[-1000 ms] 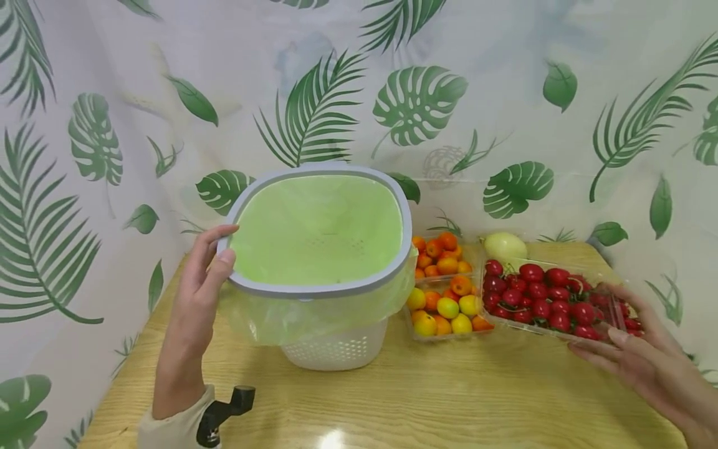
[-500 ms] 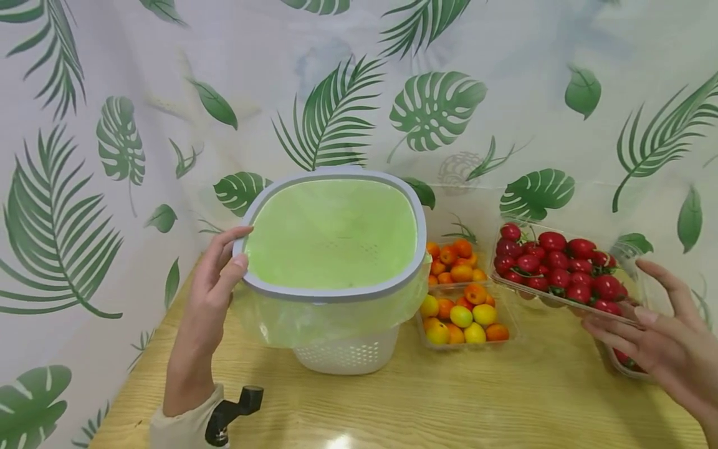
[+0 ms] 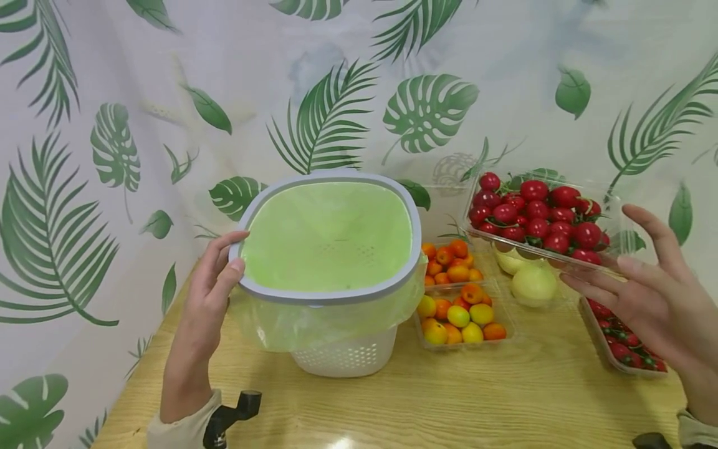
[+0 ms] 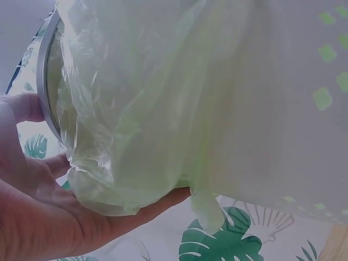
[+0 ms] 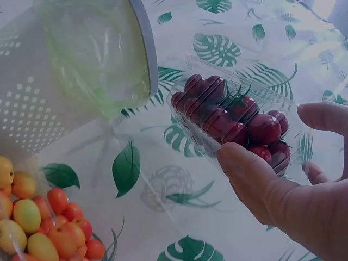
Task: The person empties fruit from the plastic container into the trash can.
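Note:
My left hand [image 3: 204, 299] grips the left side of the grey rim [image 3: 331, 296] of a white perforated trash bin [image 3: 350, 352], thumb on top. A pale green bag [image 3: 331, 240] lines the bin and hangs over its outside; in the left wrist view the bag [image 4: 147, 103] drapes over part of the fingers. To the right, my right hand [image 3: 662, 299] holds up a clear plastic box [image 3: 614, 240], tilted, by its right end. Inside are several red cherry tomatoes [image 3: 535, 209] with green stems. In the right wrist view, thumb and fingers straddle the box's end.
Two clear boxes of small orange and yellow fruits [image 3: 451, 315] stand right of the bin on the wooden table [image 3: 449, 399]. Pale yellow round fruits [image 3: 535, 284] lie beneath the raised box. Another box of red tomatoes [image 3: 625, 343] sits by my right hand. A leaf-patterned cloth [image 3: 348, 81] hangs behind.
My right hand has raised the box of cherry tomatoes, lately moving it leftward too. The second tomato box and more pale yellow fruit now show. My left hand keeps its grip on the rim.

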The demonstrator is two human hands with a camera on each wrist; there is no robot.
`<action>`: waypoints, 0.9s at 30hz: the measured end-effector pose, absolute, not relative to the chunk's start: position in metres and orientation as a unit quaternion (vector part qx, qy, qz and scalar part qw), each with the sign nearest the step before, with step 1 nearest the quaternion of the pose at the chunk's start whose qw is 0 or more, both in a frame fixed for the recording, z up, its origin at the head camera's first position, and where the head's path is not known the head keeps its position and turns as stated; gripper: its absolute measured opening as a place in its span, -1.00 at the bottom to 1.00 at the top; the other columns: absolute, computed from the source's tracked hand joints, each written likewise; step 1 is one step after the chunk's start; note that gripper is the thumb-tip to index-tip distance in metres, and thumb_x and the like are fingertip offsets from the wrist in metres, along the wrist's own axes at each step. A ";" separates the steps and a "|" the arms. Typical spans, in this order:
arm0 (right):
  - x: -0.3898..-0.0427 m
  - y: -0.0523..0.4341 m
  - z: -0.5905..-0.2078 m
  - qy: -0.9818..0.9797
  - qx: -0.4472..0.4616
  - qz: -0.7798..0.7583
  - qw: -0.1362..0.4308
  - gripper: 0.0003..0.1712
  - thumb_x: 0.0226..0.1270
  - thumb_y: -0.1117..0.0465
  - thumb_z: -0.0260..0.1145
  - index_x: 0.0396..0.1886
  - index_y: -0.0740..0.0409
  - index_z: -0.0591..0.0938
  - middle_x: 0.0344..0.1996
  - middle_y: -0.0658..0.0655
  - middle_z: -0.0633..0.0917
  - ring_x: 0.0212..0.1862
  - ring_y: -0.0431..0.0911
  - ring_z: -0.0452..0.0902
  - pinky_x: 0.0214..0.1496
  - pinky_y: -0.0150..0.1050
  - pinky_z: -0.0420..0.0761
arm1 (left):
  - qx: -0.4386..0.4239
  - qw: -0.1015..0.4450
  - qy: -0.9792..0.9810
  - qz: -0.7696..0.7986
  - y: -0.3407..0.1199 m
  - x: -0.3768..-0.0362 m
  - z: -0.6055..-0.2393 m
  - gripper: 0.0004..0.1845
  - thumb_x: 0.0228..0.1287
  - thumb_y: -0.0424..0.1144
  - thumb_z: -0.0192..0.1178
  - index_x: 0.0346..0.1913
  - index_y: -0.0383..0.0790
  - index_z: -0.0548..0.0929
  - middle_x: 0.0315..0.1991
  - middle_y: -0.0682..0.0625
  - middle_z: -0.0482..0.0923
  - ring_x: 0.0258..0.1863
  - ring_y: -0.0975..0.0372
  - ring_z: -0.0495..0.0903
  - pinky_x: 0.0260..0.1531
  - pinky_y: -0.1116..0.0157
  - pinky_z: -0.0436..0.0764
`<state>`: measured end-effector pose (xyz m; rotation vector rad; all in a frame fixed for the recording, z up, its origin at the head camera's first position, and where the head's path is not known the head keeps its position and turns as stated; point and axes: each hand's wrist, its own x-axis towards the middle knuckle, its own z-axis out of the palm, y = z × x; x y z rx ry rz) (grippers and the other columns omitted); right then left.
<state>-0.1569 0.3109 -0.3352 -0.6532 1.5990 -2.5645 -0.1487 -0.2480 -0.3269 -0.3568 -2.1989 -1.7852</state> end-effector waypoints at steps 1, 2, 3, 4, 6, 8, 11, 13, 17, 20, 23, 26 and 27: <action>-0.159 0.308 -0.332 0.516 -0.213 -0.830 0.025 -0.23 0.61 0.47 -0.27 0.63 -0.25 -0.06 0.50 0.01 -0.55 0.20 0.21 0.62 0.16 -0.01 0.61 | -0.125 0.143 -0.761 -0.620 -0.248 -0.149 -0.327 -0.56 0.62 -0.23 -0.10 0.46 -0.16 0.38 0.47 -0.08 0.29 0.39 0.06 0.33 0.20 0.09 0.37; -0.160 0.306 -0.328 0.516 -0.209 -0.830 0.025 -0.23 0.61 0.46 -0.26 0.63 -0.26 -0.05 0.50 0.01 -0.55 0.20 0.21 0.61 0.16 -0.01 0.61 | -0.127 0.144 -0.762 -0.619 -0.248 -0.149 -0.327 -0.56 0.62 -0.23 -0.10 0.45 -0.17 0.38 0.47 -0.08 0.28 0.41 0.07 0.31 0.22 0.08 0.35; -0.161 0.304 -0.325 0.512 -0.207 -0.833 0.027 -0.23 0.61 0.46 -0.25 0.63 -0.27 -0.05 0.49 -0.01 -0.56 0.21 0.21 0.61 0.17 0.00 0.61 | -0.128 0.145 -0.760 -0.621 -0.248 -0.150 -0.328 -0.56 0.62 -0.24 -0.10 0.45 -0.18 0.38 0.46 -0.10 0.30 0.37 0.06 0.35 0.21 0.11 0.36; -0.163 0.302 -0.322 0.509 -0.199 -0.837 0.029 -0.22 0.61 0.46 -0.24 0.63 -0.28 -0.03 0.49 0.00 -0.58 0.21 0.21 0.61 0.17 0.00 0.61 | -0.130 0.147 -0.758 -0.623 -0.248 -0.150 -0.328 -0.56 0.61 -0.25 -0.10 0.45 -0.18 0.38 0.45 -0.11 0.30 0.35 0.06 0.36 0.21 0.14 0.37; -0.166 0.298 -0.316 0.507 -0.183 -0.842 0.033 -0.21 0.61 0.46 -0.21 0.63 -0.33 -0.01 0.49 0.01 -0.56 0.21 0.21 0.60 0.16 0.02 0.61 | -0.130 0.148 -0.755 -0.625 -0.248 -0.150 -0.327 -0.56 0.60 -0.26 -0.10 0.44 -0.19 0.39 0.46 -0.09 0.29 0.36 0.07 0.34 0.22 0.16 0.34; -0.169 0.295 -0.312 0.509 -0.171 -0.843 0.036 -0.19 0.61 0.45 -0.19 0.63 -0.38 0.00 0.50 0.08 -0.49 0.21 0.20 0.60 0.16 0.04 0.60 | -0.130 0.149 -0.754 -0.626 -0.248 -0.150 -0.328 -0.56 0.60 -0.26 -0.10 0.43 -0.21 0.39 0.47 -0.08 0.26 0.42 0.08 0.29 0.27 0.09 0.30; -0.173 0.288 -0.306 0.508 -0.173 -0.843 0.038 -0.18 0.61 0.46 -0.18 0.63 -0.40 0.02 0.50 0.12 -0.50 0.21 0.21 0.59 0.16 0.04 0.60 | -0.129 0.148 -0.755 -0.626 -0.248 -0.149 -0.328 -0.56 0.59 -0.27 -0.09 0.43 -0.22 0.39 0.49 -0.06 0.23 0.48 0.07 0.21 0.30 0.00 0.25; -0.175 0.284 -0.302 0.506 -0.182 -0.842 0.035 -0.17 0.60 0.48 -0.18 0.64 -0.38 0.03 0.49 0.13 -0.48 0.21 0.21 0.59 0.15 0.05 0.60 | -0.126 0.146 -0.757 -0.625 -0.248 -0.149 -0.328 -0.56 0.59 -0.27 -0.10 0.43 -0.21 0.39 0.49 -0.07 0.24 0.47 0.04 0.23 0.28 -0.05 0.27; -0.180 0.274 -0.297 0.508 -0.187 -0.841 0.030 -0.16 0.59 0.50 -0.15 0.63 -0.35 0.05 0.48 0.18 -0.49 0.22 0.20 0.58 0.14 0.05 0.61 | -0.129 0.146 -0.760 -0.620 -0.249 -0.149 -0.329 -0.57 0.59 -0.26 -0.09 0.43 -0.22 0.39 0.52 -0.09 0.20 0.52 -0.02 0.14 0.30 -0.21 0.21; -0.183 0.266 -0.294 0.512 -0.196 -0.836 0.028 -0.16 0.59 0.50 -0.14 0.64 -0.34 0.04 0.50 0.21 -0.45 0.25 0.18 0.56 0.15 0.04 0.61 | -0.131 0.147 -0.759 -0.620 -0.249 -0.149 -0.330 -0.56 0.60 -0.27 -0.10 0.43 -0.23 0.38 0.52 -0.09 0.20 0.52 0.00 0.14 0.31 -0.17 0.22; -0.186 0.258 -0.289 0.513 -0.209 -0.832 0.028 -0.16 0.58 0.51 -0.13 0.64 -0.33 0.03 0.50 0.27 -0.38 0.27 0.21 0.53 0.17 0.05 0.59 | -0.131 0.144 -0.757 -0.623 -0.249 -0.149 -0.329 -0.56 0.60 -0.27 -0.11 0.44 -0.21 0.38 0.48 -0.09 0.26 0.42 0.04 0.28 0.24 0.07 0.34; -0.187 0.251 -0.283 0.517 -0.222 -0.826 0.028 -0.15 0.57 0.52 -0.12 0.64 -0.30 0.04 0.49 0.31 -0.35 0.31 0.21 0.48 0.18 0.06 0.58 | -0.131 0.143 -0.758 -0.623 -0.249 -0.150 -0.329 -0.56 0.61 -0.26 -0.11 0.44 -0.20 0.38 0.48 -0.07 0.26 0.41 0.07 0.29 0.18 0.19 0.36; -0.188 0.248 -0.281 0.517 -0.226 -0.825 0.028 -0.15 0.57 0.52 -0.12 0.65 -0.28 0.05 0.49 0.31 -0.36 0.32 0.21 0.47 0.18 0.07 0.58 | -0.132 0.143 -0.757 -0.623 -0.249 -0.150 -0.329 -0.56 0.60 -0.26 -0.11 0.44 -0.20 0.38 0.48 -0.07 0.25 0.42 0.06 0.28 0.19 0.17 0.36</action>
